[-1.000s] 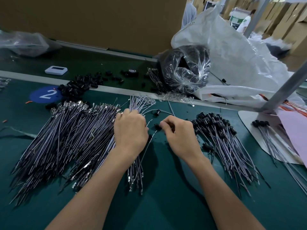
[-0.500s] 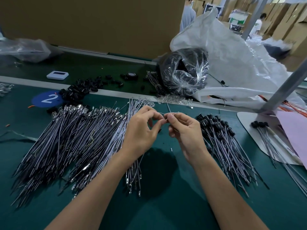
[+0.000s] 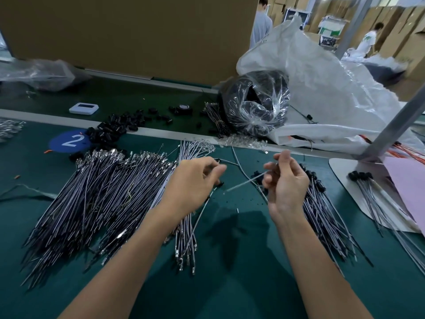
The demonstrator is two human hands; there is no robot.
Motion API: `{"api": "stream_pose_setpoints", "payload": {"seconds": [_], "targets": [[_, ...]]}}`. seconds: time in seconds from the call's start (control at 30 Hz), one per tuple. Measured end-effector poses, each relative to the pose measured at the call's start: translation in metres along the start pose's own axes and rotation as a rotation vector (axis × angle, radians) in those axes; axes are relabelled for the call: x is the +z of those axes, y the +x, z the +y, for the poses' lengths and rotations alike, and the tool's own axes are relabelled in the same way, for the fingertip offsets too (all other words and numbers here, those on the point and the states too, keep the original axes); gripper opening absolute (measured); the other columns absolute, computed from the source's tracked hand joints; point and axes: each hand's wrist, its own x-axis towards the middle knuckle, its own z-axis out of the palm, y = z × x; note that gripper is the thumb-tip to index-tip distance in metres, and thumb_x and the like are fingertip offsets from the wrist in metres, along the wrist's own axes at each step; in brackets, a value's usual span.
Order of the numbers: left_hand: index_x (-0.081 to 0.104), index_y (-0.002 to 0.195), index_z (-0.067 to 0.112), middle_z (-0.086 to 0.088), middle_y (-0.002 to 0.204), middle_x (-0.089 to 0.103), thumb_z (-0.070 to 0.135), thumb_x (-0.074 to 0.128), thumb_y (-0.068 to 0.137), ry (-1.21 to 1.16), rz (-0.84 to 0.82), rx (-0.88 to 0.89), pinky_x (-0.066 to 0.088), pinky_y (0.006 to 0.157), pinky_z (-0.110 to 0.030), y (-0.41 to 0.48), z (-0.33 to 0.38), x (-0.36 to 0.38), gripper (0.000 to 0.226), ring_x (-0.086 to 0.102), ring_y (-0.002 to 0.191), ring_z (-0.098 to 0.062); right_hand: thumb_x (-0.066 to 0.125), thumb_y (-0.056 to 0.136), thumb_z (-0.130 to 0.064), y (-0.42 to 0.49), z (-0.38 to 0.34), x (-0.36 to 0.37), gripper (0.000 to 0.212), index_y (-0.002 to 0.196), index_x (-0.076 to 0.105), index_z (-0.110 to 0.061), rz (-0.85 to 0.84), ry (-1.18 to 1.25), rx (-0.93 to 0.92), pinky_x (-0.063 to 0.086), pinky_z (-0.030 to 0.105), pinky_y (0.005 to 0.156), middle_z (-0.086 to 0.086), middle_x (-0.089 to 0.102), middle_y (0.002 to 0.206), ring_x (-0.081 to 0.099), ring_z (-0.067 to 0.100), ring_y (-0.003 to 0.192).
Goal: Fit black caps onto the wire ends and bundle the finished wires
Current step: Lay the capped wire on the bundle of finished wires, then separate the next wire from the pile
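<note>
1. Half a second ago the two hands were joined fingertip to fingertip above the table (image 3: pixel 230 284). Now they have parted: the left hand (image 3: pixel 193 183) has gone toward 9 o'clock and the right hand (image 3: pixel 287 183) toward 3 o'clock.
2. The right hand grasps one wire (image 3: pixel 246 181). Its fingers are curled round the upper end, and the free end points to 8 o'clock, blurred by motion. The end inside the fist is hidden, so a cap on it cannot be seen.
3. The left hand has thumb and forefinger tips pressed together and the other fingers curled. Whether something small sits between the tips, I cannot tell.
4. My judgement is that the fitting of this wire is just done and the wire is ready to go to the capped pile (image 3: pixel 322 215). That pile lies at 4 o'clock of the right hand, partly under the wrist, so only a short move is needed.
5. The uncapped pile (image 3: pixel 103 192) at 9 o'clock of the left hand is large. A small bundle (image 3: pixel 186 238) lies at 6 o'clock of that hand, beneath the forearm. Loose caps (image 3: pixel 110 132) lie at 11 o'clock, well apart from both hands.
6. From this I judge that the task is far from its end. Many wires wait for caps, and the capped pile lies loose, not yet tied.
7. The next cycle probably needs a new wire for the left hand and a new cap for the right.
</note>
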Motion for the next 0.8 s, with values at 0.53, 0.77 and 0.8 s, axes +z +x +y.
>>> {"api": "stream_pose_setpoints", "payload": {"seconds": [0.53, 0.77, 0.8], "targets": [[0.067, 0.098, 0.016, -0.002, 0.084, 0.061, 0.005, 0.058, 0.085, 0.855, 0.008, -0.485, 0.04, 0.061, -0.031, -0.024, -0.034, -0.072, 0.019, 0.054, 0.072, -0.022, 0.064, 0.091, -0.015, 0.0, 0.006, -0.001, 0.012, 0.079, 0.066, -0.011, -0.035, 0.017, 0.028, 0.047, 0.016, 0.045, 0.002, 0.07, 0.067, 0.054, 0.008, 0.047], [0.064, 0.102, 0.017, 0.0, 0.087, 0.059, 0.01, 0.062, 0.087, 0.844, 0.033, -0.503, 0.039, 0.061, -0.031, -0.019, -0.039, -0.074, 0.017, 0.052, 0.073, -0.021, 0.066, 0.087, -0.017, -0.002, 0.005, -0.001, 0.011, 0.078, 0.065, -0.011, -0.083, 0.0, 0.051, 0.045, 0.015, 0.046, 0.002, 0.065, 0.064, 0.051, 0.008, 0.049], [0.066, 0.1, 0.016, -0.001, 0.086, 0.061, 0.008, 0.062, 0.086, 0.823, 0.037, -0.505, 0.04, 0.059, -0.03, -0.019, -0.04, -0.075, 0.017, 0.054, 0.072, -0.02, 0.066, 0.087, -0.017, -0.002, 0.006, 0.0, 0.011, 0.078, 0.065, -0.01, -0.096, -0.014, 0.05, 0.045, 0.015, 0.046, 0.002, 0.065, 0.064, 0.051, 0.008, 0.049]]}}
